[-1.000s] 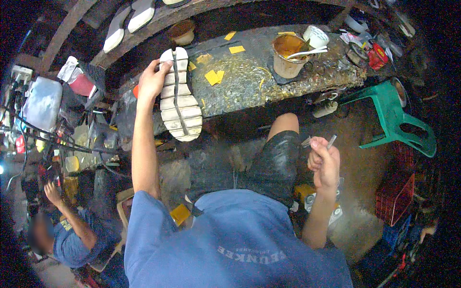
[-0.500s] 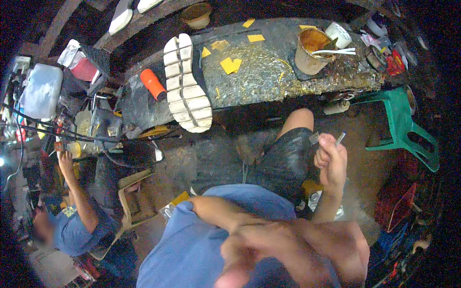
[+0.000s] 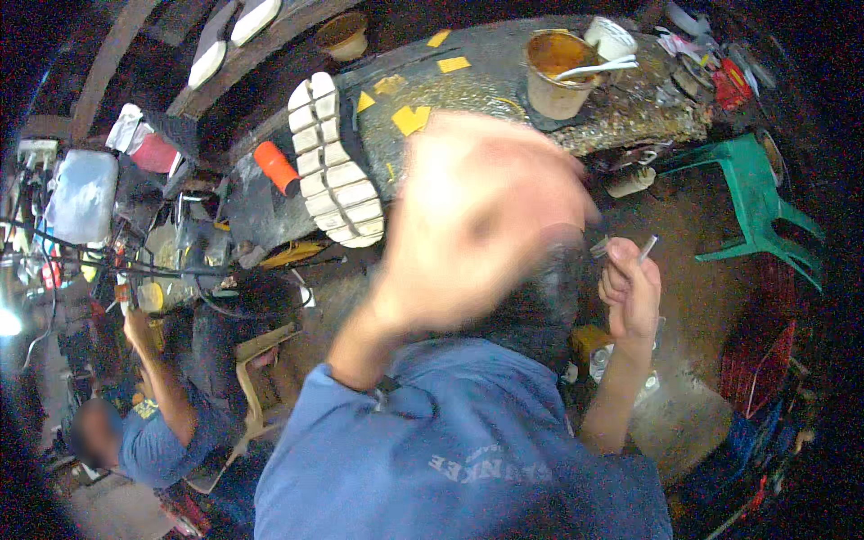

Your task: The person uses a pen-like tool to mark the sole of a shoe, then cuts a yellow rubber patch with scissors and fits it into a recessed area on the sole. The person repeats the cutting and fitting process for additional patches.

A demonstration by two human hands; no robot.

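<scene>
My left hand is smeared by motion. It is raised close in front of me, across the view of the bench's near edge, and its fingers cannot be made out. My right hand is closed beside my knee. It pinches a thin whitish stick whose kind I cannot tell; a small greyish end shows by the thumb. On the dark, crusted workbench lies a white segmented shoe sole, with an orange tube to its left. Yellow scraps are scattered behind my left hand.
A bucket of brown stuff holds a white stirrer, with a white cup behind. A green plastic chair stands right. At left, a co-worker reaches toward cluttered gear and cables, near a tan chair.
My left hand has swung from low in front of my chest up and forward over the bench side. My right hand keeps its pinch, nearly still. The whole view has shifted slightly.
</scene>
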